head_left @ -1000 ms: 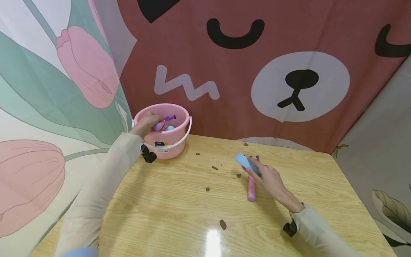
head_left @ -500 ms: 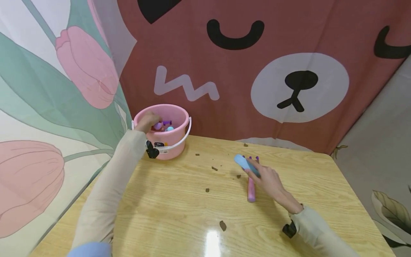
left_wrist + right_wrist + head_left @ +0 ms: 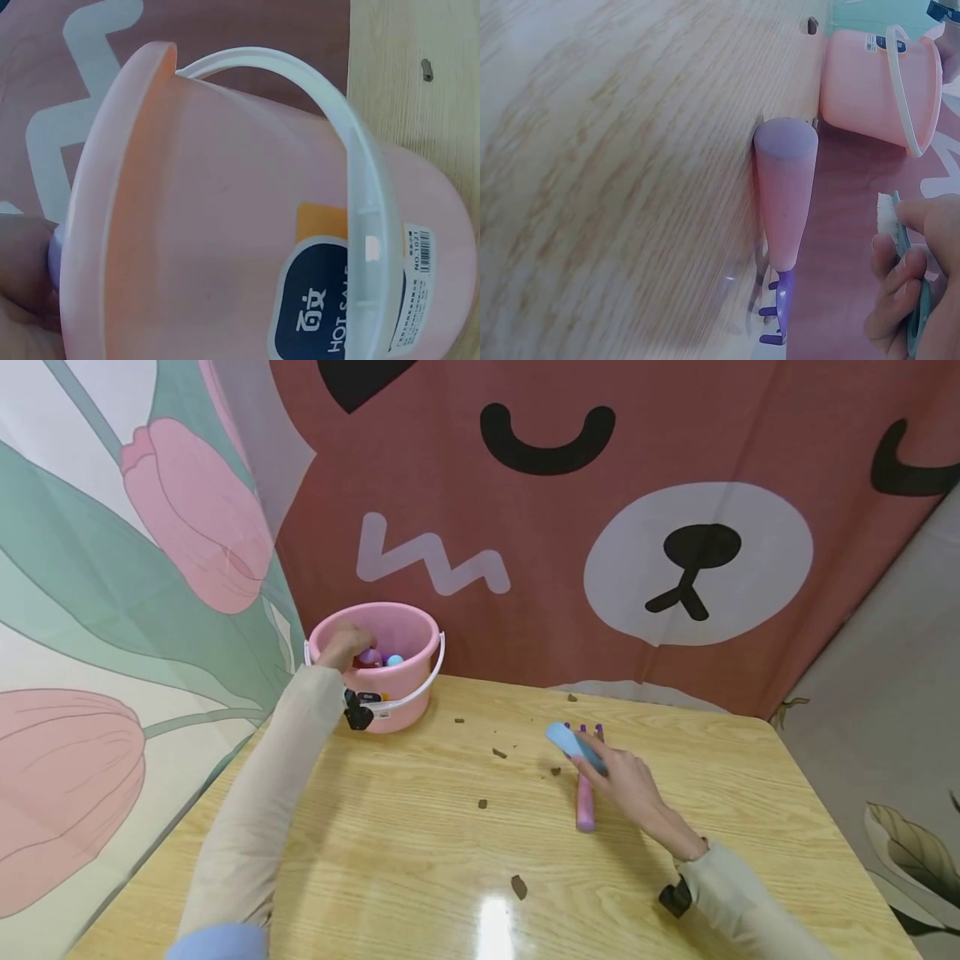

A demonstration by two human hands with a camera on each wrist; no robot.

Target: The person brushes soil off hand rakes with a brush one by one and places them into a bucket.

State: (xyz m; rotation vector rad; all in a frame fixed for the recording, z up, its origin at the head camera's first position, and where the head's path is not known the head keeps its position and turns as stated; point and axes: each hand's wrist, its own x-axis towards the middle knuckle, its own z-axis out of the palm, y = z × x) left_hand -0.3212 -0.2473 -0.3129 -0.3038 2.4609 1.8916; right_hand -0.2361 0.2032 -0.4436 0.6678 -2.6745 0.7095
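Note:
My left hand (image 3: pixel 347 645) reaches over the rim of the pink bucket (image 3: pixel 405 689), fingers curled at a tool with a lavender handle end (image 3: pixel 369 657). In the left wrist view that lavender end (image 3: pixel 55 256) shows beside the fingertips; the rest is hidden by the bucket wall. A light blue ball-like end (image 3: pixel 394 661) shows inside. My right hand (image 3: pixel 626 777) grips a blue brush (image 3: pixel 573 745), its white bristles (image 3: pixel 886 216) visible in the right wrist view. Below the brush a small hand rake with pink handle (image 3: pixel 586 810) and purple tines (image 3: pixel 784 307) lies on the table.
Several brown crumbs, such as a larger flake (image 3: pixel 519 887) near the front, lie scattered over the wooden table (image 3: pixel 390 843). The bucket's white handle (image 3: pixel 430 681) hangs down its front. A bear-print curtain (image 3: pixel 547 568) hangs right behind the table.
My left hand has sunk deeper into the bucket with the lavender-ended tool, and the purple part at the bucket's far side has dropped nearly out of sight. The right hand stays almost still with the brush.

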